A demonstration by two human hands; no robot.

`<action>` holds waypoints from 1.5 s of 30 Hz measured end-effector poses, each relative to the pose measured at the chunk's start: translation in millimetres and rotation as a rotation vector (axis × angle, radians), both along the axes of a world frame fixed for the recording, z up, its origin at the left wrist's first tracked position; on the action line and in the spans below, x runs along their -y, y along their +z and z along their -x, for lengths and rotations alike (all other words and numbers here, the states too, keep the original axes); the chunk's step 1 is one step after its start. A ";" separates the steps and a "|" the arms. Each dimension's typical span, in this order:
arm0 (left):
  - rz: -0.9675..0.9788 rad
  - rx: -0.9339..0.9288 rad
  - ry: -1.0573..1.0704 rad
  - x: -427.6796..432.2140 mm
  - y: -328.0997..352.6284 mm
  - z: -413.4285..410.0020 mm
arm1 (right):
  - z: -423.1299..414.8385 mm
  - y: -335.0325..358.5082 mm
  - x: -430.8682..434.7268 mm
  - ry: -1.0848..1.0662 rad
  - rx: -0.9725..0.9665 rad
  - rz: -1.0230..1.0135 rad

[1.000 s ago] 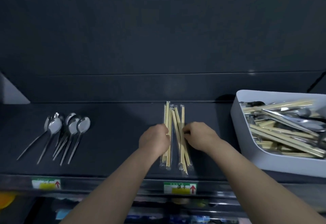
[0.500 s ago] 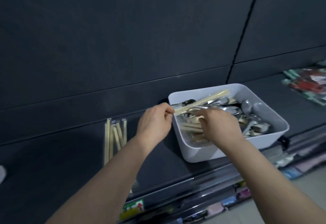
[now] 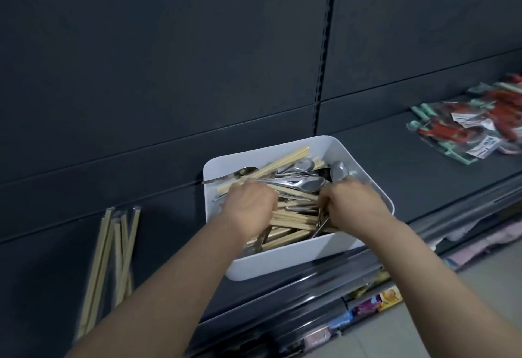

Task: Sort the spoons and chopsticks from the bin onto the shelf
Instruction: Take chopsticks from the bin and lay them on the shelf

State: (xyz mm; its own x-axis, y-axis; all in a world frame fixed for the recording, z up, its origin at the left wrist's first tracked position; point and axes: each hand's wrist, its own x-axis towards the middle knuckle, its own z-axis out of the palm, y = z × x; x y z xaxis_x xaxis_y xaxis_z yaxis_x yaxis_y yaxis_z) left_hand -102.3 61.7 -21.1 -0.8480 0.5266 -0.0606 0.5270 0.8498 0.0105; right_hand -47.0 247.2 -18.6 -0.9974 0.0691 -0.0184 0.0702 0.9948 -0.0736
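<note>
Head view, single frame.

Container: white bin (image 3: pixel 293 264), rectangular with rounded corners, standing on the dark shelf (image 3: pixel 409 165) near its front edge, right of centre.

Contents of bin: a loose, mixed heap.
- Wooden chopsticks in the bin (image 3: pixel 291 218), many pairs, most with the long axis running left to right across the bin, some crossing. One pair (image 3: pixel 282 161) lies on top of the heap along a diagonal, its far end pointing to the far right corner.
- Metal spoons (image 3: pixel 309 184), several, bowls gathered toward the far right of the bin, handles running leftward. One spoon handle (image 3: pixel 217 180) reaches over the left rim.

Hands: both are down inside the bin, on top of the heap.
- Left hand (image 3: pixel 248 202): fingers curled into the left side of the pile; whether it has closed on a piece cannot be told.
- Right hand (image 3: pixel 353 202): fingers curled down among the chopsticks and spoon handles at the right side; its grip likewise cannot be told.

On the shelf, left of the bin and apart from it: sorted chopsticks (image 3: pixel 113 259), wrapped in clear sleeves, laid side by side, long axis running near to far, slightly fanned.

Far right of the shelf: packaged goods in red and teal (image 3: pixel 474 129), well apart from the bin.
</note>
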 end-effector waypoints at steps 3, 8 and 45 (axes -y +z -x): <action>0.066 -0.145 0.107 4.4 7.7 5.9 | 3.8 3.1 -8.2 -0.028 -0.015 -0.096; 0.032 -0.237 0.319 15.8 20.4 11.5 | 21.6 3.9 0.0 0.007 -0.098 0.046; -0.633 -0.054 0.544 45.5 21.8 -2.9 | 21.1 -2.7 61.9 0.227 0.181 -0.016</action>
